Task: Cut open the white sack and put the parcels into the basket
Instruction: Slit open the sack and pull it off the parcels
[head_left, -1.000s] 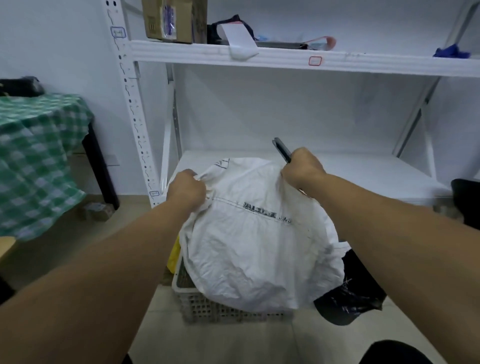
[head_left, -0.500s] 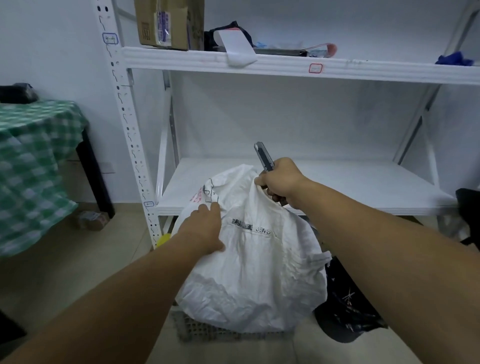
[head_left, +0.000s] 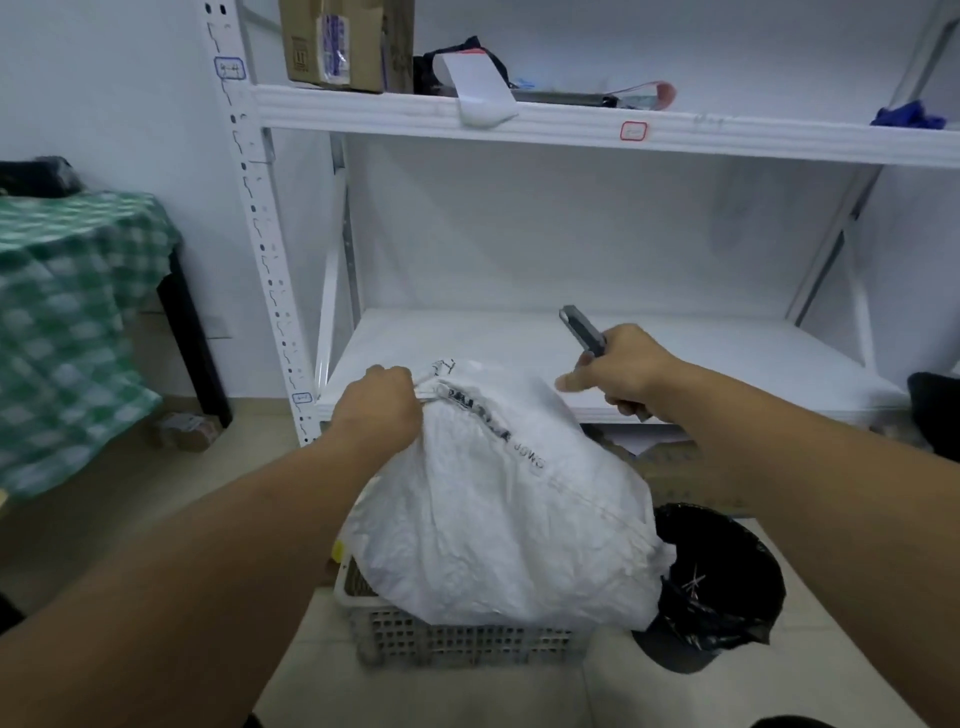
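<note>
White sack (head_left: 509, 519) on basket (head_left: 467, 639) | left hand (head_left: 379, 405) clutches its top | right hand (head_left: 618, 374) raised, gripping apparent cutter (head_left: 582, 330)

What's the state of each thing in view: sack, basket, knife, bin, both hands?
white sack: uncut as far as visible, top bunched, lying on the basket.
basket: on the floor, mostly covered by the sack, contents hidden.
knife: held off the sack, blade not discernible.
left hand: grips the sack's top.
right hand: grips the knife.
bin: black-lined, open, beside the basket.
</note>
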